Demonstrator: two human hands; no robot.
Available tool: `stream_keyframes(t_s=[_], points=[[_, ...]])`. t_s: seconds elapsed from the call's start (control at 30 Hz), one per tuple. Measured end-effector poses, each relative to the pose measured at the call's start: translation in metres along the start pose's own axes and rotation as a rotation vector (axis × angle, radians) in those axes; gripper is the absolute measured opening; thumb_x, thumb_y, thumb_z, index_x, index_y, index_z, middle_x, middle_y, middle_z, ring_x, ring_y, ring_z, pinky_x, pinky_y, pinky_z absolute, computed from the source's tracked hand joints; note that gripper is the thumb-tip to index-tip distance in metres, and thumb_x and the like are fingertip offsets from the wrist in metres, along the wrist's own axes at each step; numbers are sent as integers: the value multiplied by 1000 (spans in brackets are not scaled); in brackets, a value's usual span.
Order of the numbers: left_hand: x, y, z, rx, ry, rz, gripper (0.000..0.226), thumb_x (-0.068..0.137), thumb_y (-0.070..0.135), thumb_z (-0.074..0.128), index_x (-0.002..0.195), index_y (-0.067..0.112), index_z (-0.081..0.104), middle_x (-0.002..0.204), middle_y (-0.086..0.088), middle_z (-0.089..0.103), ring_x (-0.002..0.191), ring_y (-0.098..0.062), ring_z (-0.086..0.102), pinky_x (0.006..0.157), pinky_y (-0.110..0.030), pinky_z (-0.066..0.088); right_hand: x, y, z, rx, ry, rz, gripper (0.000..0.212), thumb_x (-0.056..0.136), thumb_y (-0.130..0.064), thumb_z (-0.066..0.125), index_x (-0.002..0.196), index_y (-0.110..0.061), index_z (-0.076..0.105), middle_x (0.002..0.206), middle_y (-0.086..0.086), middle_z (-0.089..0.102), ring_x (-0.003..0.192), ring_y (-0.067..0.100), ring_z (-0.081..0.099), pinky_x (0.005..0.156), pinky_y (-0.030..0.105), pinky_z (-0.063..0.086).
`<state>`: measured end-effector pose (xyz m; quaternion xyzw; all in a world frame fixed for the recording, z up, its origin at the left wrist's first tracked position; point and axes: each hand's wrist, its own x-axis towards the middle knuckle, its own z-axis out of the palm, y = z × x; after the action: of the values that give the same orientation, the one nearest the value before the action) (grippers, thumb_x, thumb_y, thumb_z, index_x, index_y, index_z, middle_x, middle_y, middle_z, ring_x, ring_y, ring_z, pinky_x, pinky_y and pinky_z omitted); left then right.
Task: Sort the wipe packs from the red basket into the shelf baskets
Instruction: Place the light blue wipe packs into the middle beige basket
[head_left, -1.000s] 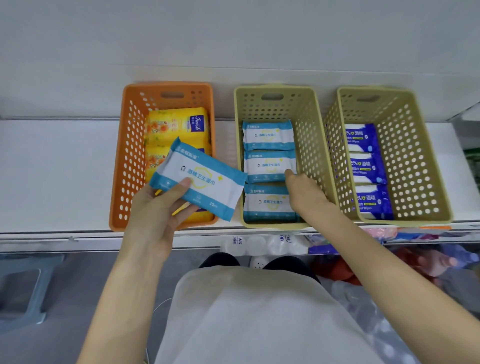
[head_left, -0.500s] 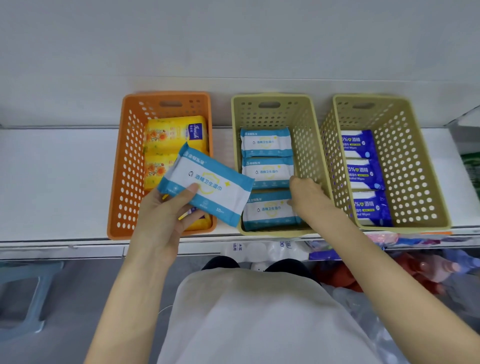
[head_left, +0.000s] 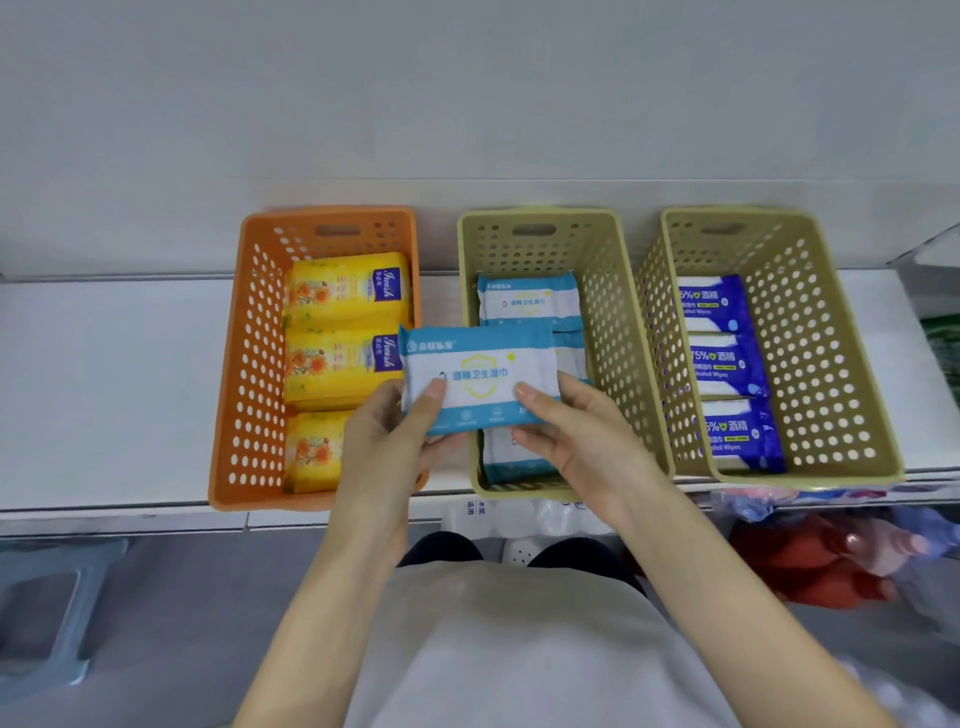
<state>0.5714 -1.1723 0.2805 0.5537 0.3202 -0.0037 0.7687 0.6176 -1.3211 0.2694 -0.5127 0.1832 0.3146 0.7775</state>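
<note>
Right hand (head_left: 587, 447) came out of middle basket (head_left: 608, 291), joins left hand (head_left: 384, 447): both grips pinch light-blue wipe pack (head_left: 478, 374), thumbs on top. Dark-blue packs (head_left: 724, 358) at right read "75%".

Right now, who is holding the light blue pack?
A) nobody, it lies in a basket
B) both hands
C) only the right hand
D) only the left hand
B: the left hand and the right hand both grip the light blue pack, each with a thumb pressed on its top face.
</note>
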Motion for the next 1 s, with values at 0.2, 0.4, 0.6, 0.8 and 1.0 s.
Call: stream_keyframes(t_s=[0.2,0.4,0.6,0.8,1.0], points=[[16,-5,2,333,-2,185,14,90,34,55,94,26,66,90,15,71,86,3,65,71,-14,52,15,7,-3,351,103,114,31,77,-7,70,108,-6,65,103,7,71,82,10,67,63,16,54],[24,-26,8,912,73,507,51,92,49,44,132,19,50,131,4,54,121,-8,46,99,-19,34,72,-19,-17,663,459,102,18,86,-18,67,98,-5,62,93,9,67,83,14,63,61,17,55],[41,-41,6,1234,55,523,73,90,59,42,150,26,19,160,-5,11,147,-20,10,117,-43,18,135,-25,-13,587,558,28,40,87,-13,67,123,-1,57,101,6,61,79,14,59,47,15,53],[42,-45,7,1153,-14,342,86,83,64,33,151,30,-7,159,10,-14,147,-11,-3,114,-38,32,148,-28,-13,413,595,28,41,91,0,59,130,2,48,129,13,57,108,18,63,84,18,52],[41,-44,8,1158,-17,351,83,89,58,40,151,29,-8,159,10,-15,148,-11,-2,112,-33,28,148,-18,-18,185,646,-30,21,88,-3,63,105,2,51,118,22,62,93,26,67,74,24,52]])
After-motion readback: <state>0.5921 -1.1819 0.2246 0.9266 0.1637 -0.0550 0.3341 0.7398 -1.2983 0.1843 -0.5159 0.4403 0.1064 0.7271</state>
